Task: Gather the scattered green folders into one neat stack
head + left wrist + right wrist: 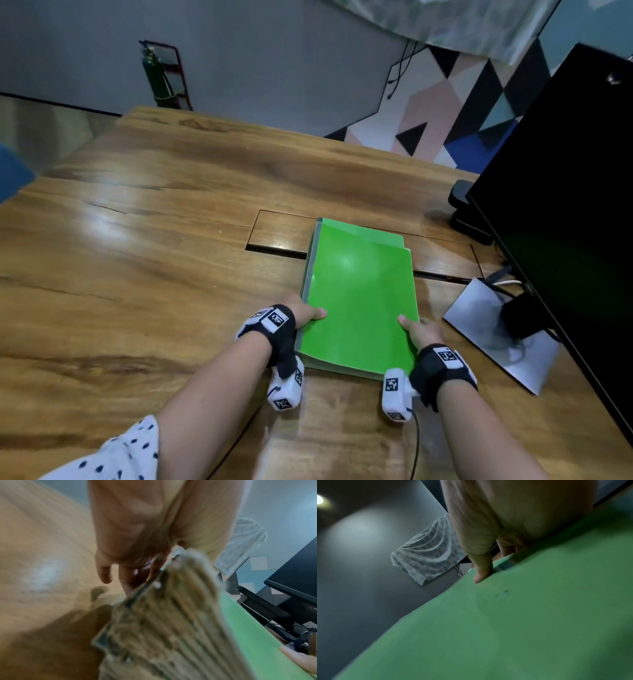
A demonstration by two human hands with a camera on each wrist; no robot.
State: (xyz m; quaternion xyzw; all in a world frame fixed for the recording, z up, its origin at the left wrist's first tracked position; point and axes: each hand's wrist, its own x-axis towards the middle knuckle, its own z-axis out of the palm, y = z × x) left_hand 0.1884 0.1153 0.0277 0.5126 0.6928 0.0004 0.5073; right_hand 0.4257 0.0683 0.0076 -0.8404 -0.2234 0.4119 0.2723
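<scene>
- The left hand (pixel 303 313) has its grip clamped on the left long edge of the stack of green folders (pixel 359 301): the thumb lies on the top cover and the fingers (pixel 126 578) go down beside the edge, towards the underside.
- The right hand (pixel 421 330) holds the right long edge in the same way, with its thumb (pixel 482 570) pressed flat on the top cover; its other fingers are hidden behind the stack.
- I judge that the two hands stand opposite each other so that they can squeeze the sides and bring the edges into one line.
- The stack is on the wooden worktop (pixel 154 240), in front of the person and just beside the black monitor (pixel 565 205). Its far end covers part of a cut-out panel in the wood.
- Count: there is one stack. From the left wrist view its side shows many thin layers, but they are too blurred to count. At the far end one lower folder sticks out a little past the top one, so the stack is not yet fully neat.
- No other green folder lies loose on the worktop, so the gathering seems almost finished.
- One white sheet of paper (pixel 479 308) lies under the monitor stand, apart from the stack.
</scene>
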